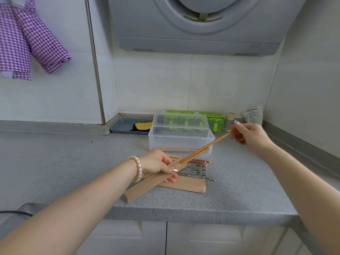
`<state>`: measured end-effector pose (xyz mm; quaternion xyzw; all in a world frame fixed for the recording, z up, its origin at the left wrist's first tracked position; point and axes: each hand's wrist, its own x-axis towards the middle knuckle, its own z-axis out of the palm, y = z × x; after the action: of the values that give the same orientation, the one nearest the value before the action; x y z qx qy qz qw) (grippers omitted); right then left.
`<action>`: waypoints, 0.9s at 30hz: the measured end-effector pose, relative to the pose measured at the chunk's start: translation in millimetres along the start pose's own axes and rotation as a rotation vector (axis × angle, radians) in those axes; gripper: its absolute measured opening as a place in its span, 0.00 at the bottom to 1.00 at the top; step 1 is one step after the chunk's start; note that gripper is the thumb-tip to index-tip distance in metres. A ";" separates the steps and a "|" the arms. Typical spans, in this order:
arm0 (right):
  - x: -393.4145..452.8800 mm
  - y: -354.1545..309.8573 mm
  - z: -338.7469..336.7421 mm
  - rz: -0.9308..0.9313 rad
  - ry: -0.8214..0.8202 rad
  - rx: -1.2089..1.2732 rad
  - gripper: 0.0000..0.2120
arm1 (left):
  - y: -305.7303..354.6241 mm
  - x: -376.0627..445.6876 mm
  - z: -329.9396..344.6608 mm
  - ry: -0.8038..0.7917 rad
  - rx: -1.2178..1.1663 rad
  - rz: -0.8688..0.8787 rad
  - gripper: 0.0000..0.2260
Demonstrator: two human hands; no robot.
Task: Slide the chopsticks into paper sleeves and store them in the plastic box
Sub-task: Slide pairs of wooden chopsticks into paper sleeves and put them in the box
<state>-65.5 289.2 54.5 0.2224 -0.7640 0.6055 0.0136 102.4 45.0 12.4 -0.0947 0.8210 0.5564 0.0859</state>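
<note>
My left hand [158,164] grips a brown paper sleeve [145,186] near its open end, above the counter. Two wooden chopsticks [206,147] stick partly out of the sleeve, one further than the other. My right hand [248,134] pinches the far end of the longer chopstick. Beneath the sleeve lies a pile of several metal and patterned chopsticks [196,169] on more paper sleeves [185,184]. The clear plastic box [181,144] stands open behind the pile, its lid [180,121] raised, with a sleeved pair lying inside.
A green holder [215,116] and a small jar [229,122] stand against the back wall. A grey tray [127,126] with a yellow cloth sits in the corner. The counter's front edge [184,212] runs below my arms. A range hood [198,24] hangs overhead.
</note>
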 end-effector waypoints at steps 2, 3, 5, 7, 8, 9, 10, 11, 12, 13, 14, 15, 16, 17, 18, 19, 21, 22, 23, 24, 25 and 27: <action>-5.0 1.2 11.9 0.042 -0.047 0.042 0.15 | 0.9 0.9 0.7 0.012 -0.014 -0.004 0.07; -7.8 1.3 17.9 0.064 -0.073 0.069 0.15 | 1.3 1.4 0.9 0.014 -0.022 -0.004 0.07; -12.2 0.6 28.4 0.106 -0.120 0.113 0.13 | 1.4 2.2 1.3 0.017 -0.038 -0.008 0.06; -13.6 1.2 36.1 0.136 -0.145 0.149 0.10 | 0.4 2.6 1.7 0.023 -0.057 -0.012 0.06; -13.5 1.8 38.4 0.145 -0.145 0.166 0.09 | -0.1 2.5 1.7 0.026 -0.064 -0.011 0.05; -12.5 2.9 39.6 0.155 -0.134 0.190 0.08 | -0.6 2.2 1.9 0.028 -0.069 -0.009 0.05; -11.0 4.4 40.0 0.165 -0.115 0.220 0.08 | -0.7 1.9 1.9 0.026 -0.074 -0.007 0.05; -9.5 5.9 39.5 0.176 -0.094 0.254 0.08 | -0.6 1.7 2.1 0.022 -0.081 -0.004 0.06; -7.7 7.2 38.7 0.188 -0.074 0.288 0.08 | 0.0 1.8 2.4 0.017 -0.089 -0.001 0.06; -6.8 7.6 38.1 0.203 -0.060 0.320 0.08 | 0.9 1.9 2.6 0.012 -0.097 0.002 0.06; -6.1 7.5 37.6 0.217 -0.051 0.343 0.07 | 2.0 1.9 2.8 0.007 -0.102 0.003 0.06; -5.5 7.5 37.0 0.228 -0.043 0.358 0.07 | 2.8 2.0 3.1 0.003 -0.104 0.004 0.06; -4.7 7.5 35.9 0.233 -0.031 0.367 0.06 | 3.2 2.2 3.3 0.002 -0.104 0.002 0.06; -3.8 7.9 34.2 0.235 -0.012 0.377 0.05 | 3.1 2.2 3.5 0.002 -0.103 0.000 0.06; -2.9 8.4 31.8 0.238 0.011 0.385 0.05 | 2.4 1.9 3.5 0.002 -0.101 -0.003 0.07; -1.9 9.3 28.8 0.241 0.034 0.390 0.05 | 1.2 1.5 3.4 0.003 -0.096 -0.006 0.07; -0.8 12.4 22.3 0.249 0.064 0.401 0.07 | -1.7 0.4 2.5 0.002 -0.077 -0.015 0.07; -0.8 14.0 19.4 0.253 0.067 0.406 0.07 | -2.6 0.2 2.1 0.000 -0.068 -0.021 0.07; -1.2 15.4 17.4 0.257 0.062 0.409 0.07 | -3.2 0.0 2.0 0.000 -0.062 -0.026 0.07; -1.8 16.6 16.3 0.258 0.055 0.409 0.07 | -3.5 -0.3 2.1 -0.001 -0.058 -0.031 0.07; -2.6 17.2 16.1 0.258 0.047 0.405 0.06 | -3.7 -0.3 2.2 0.000 -0.057 -0.034 0.07; -4.5 16.5 17.0 0.249 0.022 0.388 0.06 | -3.7 0.5 3.0 0.003 -0.060 -0.031 0.06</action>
<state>-63.2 277.5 33.5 0.1184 -0.6548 0.7402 -0.0960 103.0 46.5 7.9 -0.1108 0.8025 0.5792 0.0907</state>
